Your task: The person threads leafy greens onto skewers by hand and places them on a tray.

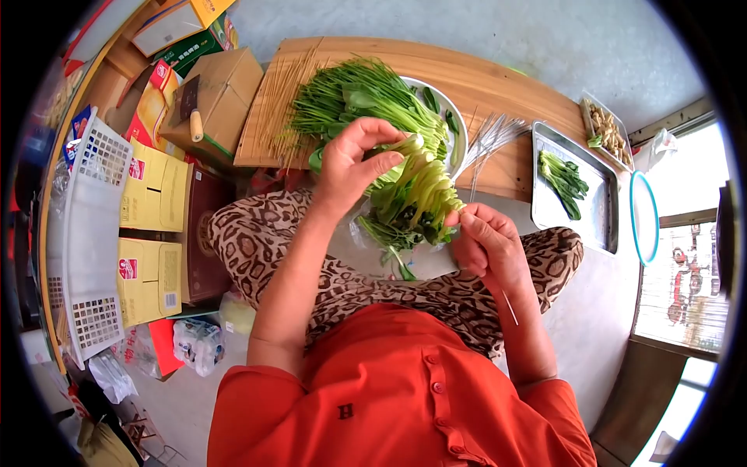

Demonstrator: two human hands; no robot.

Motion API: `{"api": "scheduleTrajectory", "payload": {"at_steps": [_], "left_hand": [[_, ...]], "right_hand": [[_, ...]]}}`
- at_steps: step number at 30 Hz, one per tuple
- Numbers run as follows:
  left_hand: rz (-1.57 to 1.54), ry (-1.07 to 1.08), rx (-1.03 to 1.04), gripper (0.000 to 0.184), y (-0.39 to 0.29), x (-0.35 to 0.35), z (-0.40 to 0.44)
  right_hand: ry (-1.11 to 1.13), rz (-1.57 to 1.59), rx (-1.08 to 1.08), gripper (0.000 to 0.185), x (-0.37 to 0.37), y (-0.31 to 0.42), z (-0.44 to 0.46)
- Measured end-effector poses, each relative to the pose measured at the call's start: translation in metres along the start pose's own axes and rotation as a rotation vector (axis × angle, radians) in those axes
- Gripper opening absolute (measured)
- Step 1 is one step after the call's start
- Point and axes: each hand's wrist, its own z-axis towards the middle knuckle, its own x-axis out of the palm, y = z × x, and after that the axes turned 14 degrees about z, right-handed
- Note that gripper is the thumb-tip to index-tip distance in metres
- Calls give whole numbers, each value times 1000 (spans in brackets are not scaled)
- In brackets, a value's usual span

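Observation:
A bunch of pale-stemmed leafy greens (420,191) hangs between my hands above my lap, its stems packed side by side in a row. My left hand (354,163) is closed at the upper end, thumb and fingers pinching a stem. At the lower right end my right hand (492,243) is closed round a thin skewer (510,308), whose tail sticks out below the palm. How far the skewer runs through the stems is hidden. Just beyond, a large heap of chives and leafy greens (366,97) lies on a white plate (459,128).
On the wooden board (498,86) lie bamboo skewers (284,109) and a fan of metal skewers (490,144). A metal tray (595,214) holds some greens (564,180). Behind it sits a container of brownish pieces (607,132). A cleaver (191,109) rests on cardboard boxes (226,93) at left.

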Motion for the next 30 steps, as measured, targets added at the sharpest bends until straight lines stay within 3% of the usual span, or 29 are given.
{"api": "scheduleTrajectory", "payload": {"at_steps": [3, 6, 9, 16, 30], "left_hand": [[-149, 176, -31, 37, -2, -11, 15], [-68, 543, -100, 56, 4, -14, 27], [-124, 713, -104, 50, 1, -3, 39], [-128, 625, -153, 40, 3, 10, 32], [-116, 649, -188, 36, 15, 26, 20]], "right_hand": [[48, 45, 32, 23, -8, 7, -4], [45, 54, 59, 24, -13, 10, -7], [53, 89, 72, 24, -15, 11, -9], [-32, -152, 15, 23, -20, 12, -17], [-48, -138, 6, 23, -27, 6, -17]]}}
